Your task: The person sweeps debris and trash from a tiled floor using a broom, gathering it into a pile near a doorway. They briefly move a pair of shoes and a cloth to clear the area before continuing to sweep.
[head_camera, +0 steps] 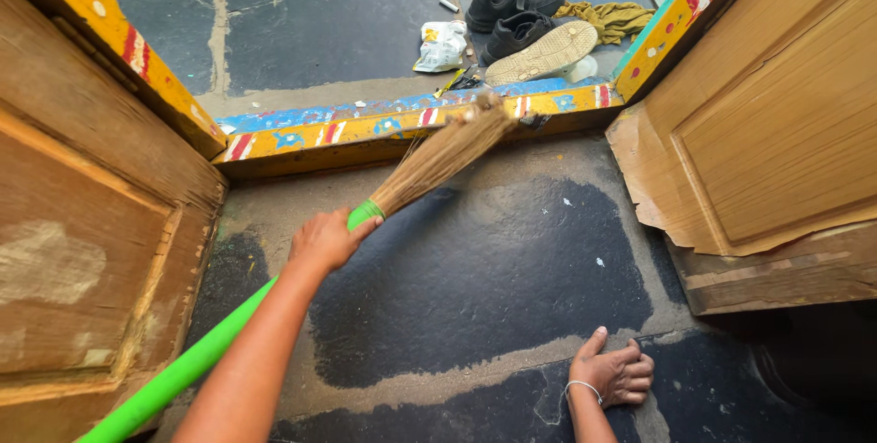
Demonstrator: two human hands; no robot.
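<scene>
The left hand (327,240) is closed tight around a long broom with a bright green plastic handle and a bundle of dry straw bristles (402,185). The hand holds it near the top of the handle, just below the green band that ties the straw. The rest of the handle runs back under the arm toward the bottom left corner. The straw tips are blurry and sit right at the painted yellow, blue and red door sill (365,128), so the broom looks to be swinging.

The right hand (619,374) holds nothing. Its fingers are curled loosely and it rests on the dark stone floor (475,269), propping the person up. A thin white band sits on the wrist.

Small white specks lie on the floor. Wooden door panels stand open on both sides; the right wooden door (767,123) has a torn, peeling sheet at its bottom corner.

Past the sill lie a pair of black shoes (512,9), a tan shoe flipped sole-up (544,52), a crumpled white packet (441,46) and an olive cloth (612,15).

What could go wrong: the sill stands higher than the floor, so the straw may bump it and the dirt may pile up there. A hard swing could knock litter into the shoes. The straw could also catch on the peeling door sheet and tear it more. The propping hand could slip on the dusty stone.
</scene>
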